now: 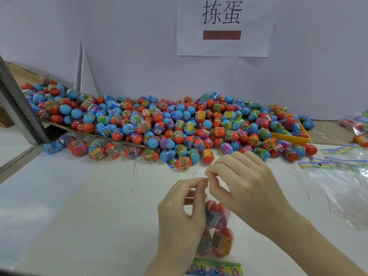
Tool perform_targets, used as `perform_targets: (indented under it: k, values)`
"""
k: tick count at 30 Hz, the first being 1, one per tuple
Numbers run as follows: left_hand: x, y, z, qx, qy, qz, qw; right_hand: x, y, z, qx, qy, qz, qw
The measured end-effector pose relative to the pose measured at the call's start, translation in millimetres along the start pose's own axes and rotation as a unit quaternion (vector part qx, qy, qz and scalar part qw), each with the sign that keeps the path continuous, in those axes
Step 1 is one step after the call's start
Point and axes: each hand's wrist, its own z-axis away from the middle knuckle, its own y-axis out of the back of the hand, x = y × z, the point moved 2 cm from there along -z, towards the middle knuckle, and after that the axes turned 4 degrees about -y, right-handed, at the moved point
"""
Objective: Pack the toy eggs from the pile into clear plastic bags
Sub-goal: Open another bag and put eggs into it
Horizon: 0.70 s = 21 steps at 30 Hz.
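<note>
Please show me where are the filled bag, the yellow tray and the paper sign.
Filled bag (pixel 218 230): head view, on the clear film over the eggs inside.
Yellow tray (pixel 288 135): head view, on its front wall.
Paper sign (pixel 225 46): head view, on the blank part below the red bar.

A white paper sign (pixel 226 26) fixed to the far wall carries two large black Chinese characters, "拣蛋", and below them a red-brown bar (pixel 222 35) whose contents are too blurred to read. In the pile of toy eggs (pixel 169 124), an orange egg (pixel 113 149) near the left front shows a white mark reading "6+" upside down on its wrapper. The other wrappers bear coloured printing and barcode-like patches too small to read. The printing on the colourful header card (pixel 215 267) at the near edge is illegible.
</note>
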Motion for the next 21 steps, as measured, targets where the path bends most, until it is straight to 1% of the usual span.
perform_targets:
  k: [3, 7, 9, 11, 14, 18, 21]
  values:
    - [-3.2, -1.8, 2.5, 0.002, 0.043, 0.013, 0.999, 1.9, -1.7, 0.7, -0.020, -0.069, -0.060, 0.996]
    - [-3.8, -2.0, 0.2, -0.023, 0.115, 0.060, 0.991, 3.5, -5.5, 2.7, -0.048, -0.149, -0.162, 0.974]
    - [-1.5, -1.4, -3.3, -0.040, 0.143, 0.103, 0.984, 3.2, -5.5, 2.5, -0.059, -0.146, -0.154, 0.975]
    - [0.0, -1.1, -5.3, -0.049, 0.146, 0.126, 0.980, 2.3, -4.1, 1.6, -0.059, -0.132, -0.131, 0.981]
    - [1.4, 0.3, -6.8, -0.048, 0.131, 0.113, 0.984, 2.4, -3.5, 1.5, -0.052, -0.135, -0.138, 0.980]
    - [-1.2, -0.4, -4.9, -0.022, 0.155, 0.121, 0.980, 1.4, -9.2, 5.4, -0.058, -0.168, -0.158, 0.971]
    - [-1.5, -1.8, -4.3, -0.019, 0.162, 0.118, 0.979, -0.9, -13.3, 7.9, -0.072, -0.203, -0.188, 0.958]
